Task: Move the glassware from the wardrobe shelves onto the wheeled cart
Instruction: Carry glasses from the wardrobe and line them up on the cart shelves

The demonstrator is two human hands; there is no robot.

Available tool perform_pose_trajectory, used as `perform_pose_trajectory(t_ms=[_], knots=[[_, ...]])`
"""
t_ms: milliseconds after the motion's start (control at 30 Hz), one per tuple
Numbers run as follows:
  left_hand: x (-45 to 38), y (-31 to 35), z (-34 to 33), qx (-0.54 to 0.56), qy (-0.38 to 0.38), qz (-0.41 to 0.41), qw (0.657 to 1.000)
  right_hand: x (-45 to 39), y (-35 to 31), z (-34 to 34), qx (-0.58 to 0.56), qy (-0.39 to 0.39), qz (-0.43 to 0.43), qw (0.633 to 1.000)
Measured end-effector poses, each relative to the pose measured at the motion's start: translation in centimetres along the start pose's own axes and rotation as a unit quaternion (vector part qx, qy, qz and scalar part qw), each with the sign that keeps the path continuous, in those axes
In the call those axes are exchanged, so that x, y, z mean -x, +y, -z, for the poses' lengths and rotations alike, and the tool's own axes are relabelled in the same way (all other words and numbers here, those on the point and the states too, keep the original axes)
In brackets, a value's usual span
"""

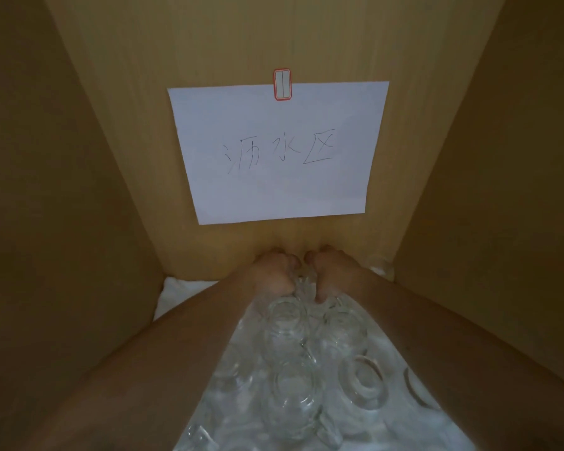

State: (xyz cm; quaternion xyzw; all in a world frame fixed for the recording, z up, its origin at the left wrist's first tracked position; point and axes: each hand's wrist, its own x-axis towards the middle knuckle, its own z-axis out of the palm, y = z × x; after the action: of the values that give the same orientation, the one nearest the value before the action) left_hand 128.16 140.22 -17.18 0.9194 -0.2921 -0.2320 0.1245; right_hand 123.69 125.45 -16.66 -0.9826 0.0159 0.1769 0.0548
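I look into a wooden wardrobe compartment. Several clear glasses stand on a white cloth [189, 289] on the shelf; one glass [285, 333] is mid-shelf, another [295, 402] nearer me, and one [363, 384] to the right. Both arms reach to the back of the shelf. My left hand [274, 271] and my right hand [334, 271] are closed side by side around a clear glass [303, 283] at the rear, which they mostly hide. Another glass [380, 266] stands in the back right corner.
A white paper sign [279, 151] with handwritten characters is stuck to the back panel with a red-edged sticker [282, 84]. Wooden side walls [62, 190] close in on the left and right. The cart is out of view.
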Motion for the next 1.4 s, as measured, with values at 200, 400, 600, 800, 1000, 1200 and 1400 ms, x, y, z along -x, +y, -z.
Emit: perform_pose_trajectory(t_ms=[200,400,600,800,1000,1200,1400], knots=[[-0.6,0.0,0.6,0.089,0.0,0.022,0.996,0.3,0.3,0.1,-0.041,0.026,-0.004,0.999],[0.4,-0.1,2.4,0.109,0.072,0.011,0.991,1.0,0.0,0.6,-0.059,0.034,-0.012,0.998],[3.1,0.6,5.4,0.101,0.104,-0.004,0.989,2.5,-1.3,3.6,-0.06,0.08,-0.012,0.995],[8.2,2.5,8.2,0.071,0.144,0.002,0.987,6.2,-2.4,6.0,-0.085,0.158,-0.013,0.984],[14.3,4.6,10.6,0.085,0.241,-0.009,0.967,12.1,-3.5,8.9,-0.111,0.26,-0.04,0.958],[20.5,6.1,10.6,0.188,0.343,-0.034,0.92,19.3,-4.4,7.9,-0.255,0.388,-0.075,0.882],[26.8,7.1,7.0,0.395,0.412,-0.029,0.821,26.2,-6.5,5.0,-0.374,0.441,-0.15,0.802]])
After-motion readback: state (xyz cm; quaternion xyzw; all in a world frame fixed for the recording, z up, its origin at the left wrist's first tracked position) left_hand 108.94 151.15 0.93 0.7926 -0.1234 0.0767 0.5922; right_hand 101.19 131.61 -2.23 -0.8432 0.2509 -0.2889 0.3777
